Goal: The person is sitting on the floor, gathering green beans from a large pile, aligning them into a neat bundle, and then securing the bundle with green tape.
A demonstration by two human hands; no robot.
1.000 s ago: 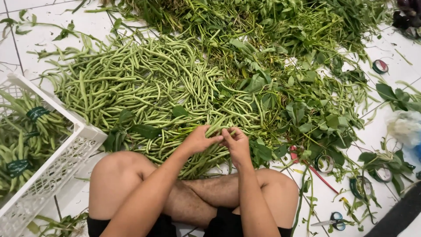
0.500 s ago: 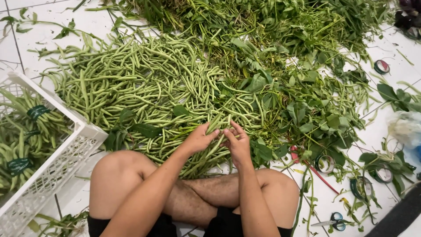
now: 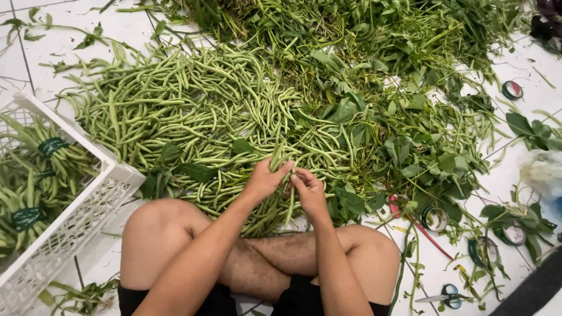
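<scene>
Green beans (image 3: 280, 161) were pinched upright by the left hand (image 3: 264, 178), raised since 1 second earlier; the right hand (image 3: 308, 190) was pressed alongside at mid-frame, gathering a bunch.

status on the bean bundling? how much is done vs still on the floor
Done: several tied bundles with dark green bands lie in the white crate on the left. In hand: the left hand and right hand hold a small bunch of beans together above the knees. Left: the big loose bean pile on the tiled floor, plus leafy stems behind it. Most is unbundled.
</scene>
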